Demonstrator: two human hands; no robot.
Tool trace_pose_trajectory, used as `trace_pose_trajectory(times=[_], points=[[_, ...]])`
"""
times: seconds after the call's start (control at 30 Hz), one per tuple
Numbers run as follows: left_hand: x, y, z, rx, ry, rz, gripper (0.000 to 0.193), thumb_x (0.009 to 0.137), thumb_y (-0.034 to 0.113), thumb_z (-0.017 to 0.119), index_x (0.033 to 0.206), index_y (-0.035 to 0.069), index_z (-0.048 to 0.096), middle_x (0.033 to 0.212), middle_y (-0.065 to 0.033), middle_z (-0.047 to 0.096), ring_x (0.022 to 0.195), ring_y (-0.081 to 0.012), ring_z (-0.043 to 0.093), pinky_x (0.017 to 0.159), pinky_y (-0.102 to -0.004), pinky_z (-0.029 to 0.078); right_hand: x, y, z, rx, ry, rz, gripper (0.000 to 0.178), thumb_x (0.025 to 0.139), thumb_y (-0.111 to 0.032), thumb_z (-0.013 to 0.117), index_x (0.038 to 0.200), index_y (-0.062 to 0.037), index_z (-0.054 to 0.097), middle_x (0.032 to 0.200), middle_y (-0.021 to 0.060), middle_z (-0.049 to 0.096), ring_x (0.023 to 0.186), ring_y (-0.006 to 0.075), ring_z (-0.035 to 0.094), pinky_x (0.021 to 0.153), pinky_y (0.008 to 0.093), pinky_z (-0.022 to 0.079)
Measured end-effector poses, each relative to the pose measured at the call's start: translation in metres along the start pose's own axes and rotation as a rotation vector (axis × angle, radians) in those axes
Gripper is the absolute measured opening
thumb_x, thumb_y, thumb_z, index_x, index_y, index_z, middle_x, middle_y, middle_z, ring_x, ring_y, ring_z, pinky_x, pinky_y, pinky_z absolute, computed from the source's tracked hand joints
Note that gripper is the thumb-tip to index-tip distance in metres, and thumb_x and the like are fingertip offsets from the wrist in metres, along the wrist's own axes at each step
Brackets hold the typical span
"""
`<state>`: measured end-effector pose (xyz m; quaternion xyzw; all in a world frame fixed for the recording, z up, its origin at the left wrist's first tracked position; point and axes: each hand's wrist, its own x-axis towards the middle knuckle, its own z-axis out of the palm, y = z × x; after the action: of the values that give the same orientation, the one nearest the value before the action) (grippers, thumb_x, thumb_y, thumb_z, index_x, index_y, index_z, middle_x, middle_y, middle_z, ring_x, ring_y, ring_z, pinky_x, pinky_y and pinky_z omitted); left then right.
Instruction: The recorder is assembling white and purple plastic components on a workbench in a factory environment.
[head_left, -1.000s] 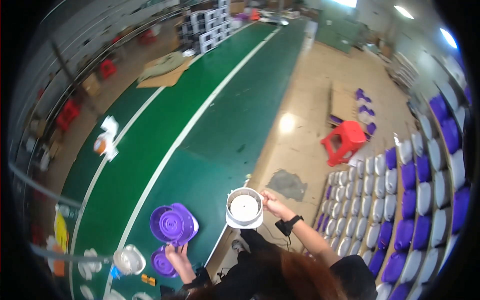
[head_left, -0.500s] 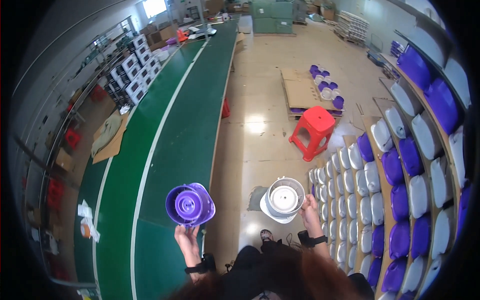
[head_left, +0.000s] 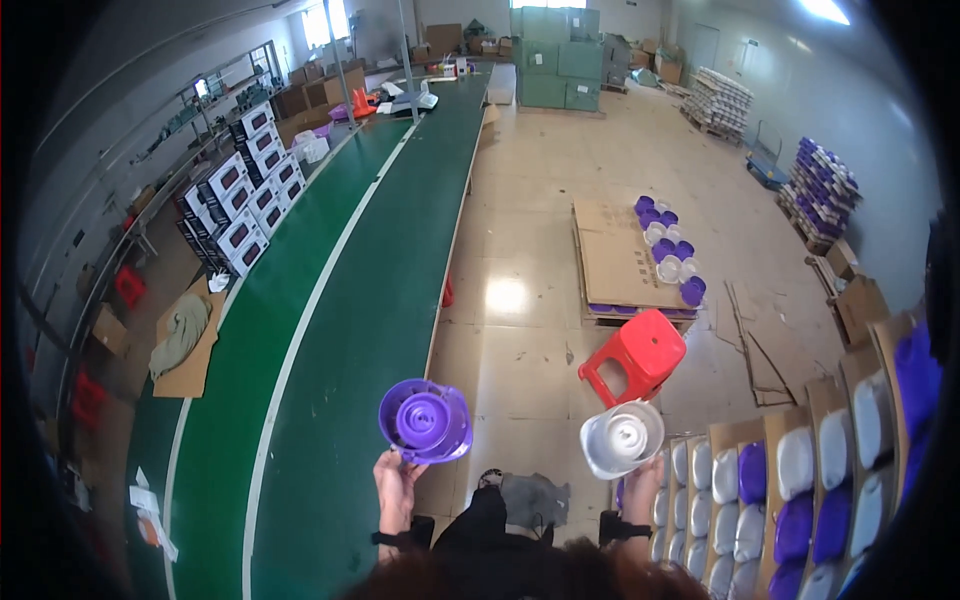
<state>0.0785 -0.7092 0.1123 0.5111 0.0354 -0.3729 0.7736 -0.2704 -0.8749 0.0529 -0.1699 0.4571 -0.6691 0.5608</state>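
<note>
My left hand point(head_left: 396, 482) grips the lower rim of a purple round plastic housing point(head_left: 425, 418), which has a raised ring in its middle and a lip on one side. It is held over the near right edge of the green-topped bench. Off to the right, my right hand point(head_left: 645, 488) holds a similar white plastic housing point(head_left: 620, 440) by its edge, its hollow side facing up. That white piece hangs just in front of the red plastic stool point(head_left: 640, 355). Both hands are closed at the rims, and some fingers are hidden behind the pieces.
The long green bench point(head_left: 375, 290) runs along my left, with stacked boxes point(head_left: 240, 205) beyond it. Ahead right stands a cardboard-topped pallet point(head_left: 625, 255) bearing purple and white cups point(head_left: 660, 235). Rows of white and purple plastic parts point(head_left: 795, 465) fill the lower right.
The view has shifted forward and tilted up, with the stool and pallet now lower in it. Both hands, still holding their housings, sit farther right in the picture.
</note>
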Motion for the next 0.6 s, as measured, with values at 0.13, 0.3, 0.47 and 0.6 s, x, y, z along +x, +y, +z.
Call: trace_pose_trajectory(times=[0.13, 0.3, 0.47, 0.6], points=[[0.092, 0.009, 0.068, 0.102, -0.13, 0.049, 0.008, 0.085, 0.012, 0.043, 0.08, 0.006, 0.046, 0.079, -0.0054, 0.055, 0.069, -0.0167, 0.056, 0.065, -0.0351, 0.052, 0.072, 0.002, 0.048, -0.029, 0.074, -0.104, 0.005, 0.088, -0.011, 0.041, 0.084, -0.0076, 0.042, 0.086, 0.0033, 0.049, 0.078, 0.0133, 0.052, 0.072, 0.0293, 0.047], [0.189, 0.013, 0.166, 0.144, -0.235, 0.059, 0.012, 0.087, 0.015, 0.045, 0.078, 0.007, 0.046, 0.074, -0.0024, 0.055, 0.069, -0.013, 0.055, 0.066, -0.0323, 0.051, 0.165, 0.001, 0.091, -0.086, 0.081, -0.184, 0.005, 0.088, -0.011, 0.042, 0.083, -0.0085, 0.042, 0.083, 0.0006, 0.049, 0.073, 0.0095, 0.049, 0.068, 0.0271, 0.045], [0.279, -0.017, 0.264, 0.178, -0.375, -0.003, 0.013, 0.087, 0.014, 0.043, 0.078, 0.006, 0.046, 0.072, -0.0016, 0.053, 0.063, -0.0102, 0.052, 0.064, -0.0308, 0.051, 0.238, 0.007, 0.134, 0.017, 0.327, -0.253, 0.002, 0.087, -0.011, 0.044, 0.085, -0.0099, 0.044, 0.081, -0.0005, 0.048, 0.071, 0.009, 0.047, 0.063, 0.0233, 0.041], [0.351, -0.049, 0.343, 0.202, -0.468, -0.08, 0.01, 0.086, 0.013, 0.043, 0.08, 0.006, 0.047, 0.073, -0.0018, 0.054, 0.066, -0.0122, 0.054, 0.068, -0.0353, 0.049, 0.319, 0.015, 0.16, 0.077, 0.405, -0.263, 0.006, 0.083, -0.003, 0.043, 0.085, -0.0084, 0.045, 0.085, 0.0023, 0.05, 0.076, 0.0116, 0.049, 0.07, 0.0291, 0.044]])
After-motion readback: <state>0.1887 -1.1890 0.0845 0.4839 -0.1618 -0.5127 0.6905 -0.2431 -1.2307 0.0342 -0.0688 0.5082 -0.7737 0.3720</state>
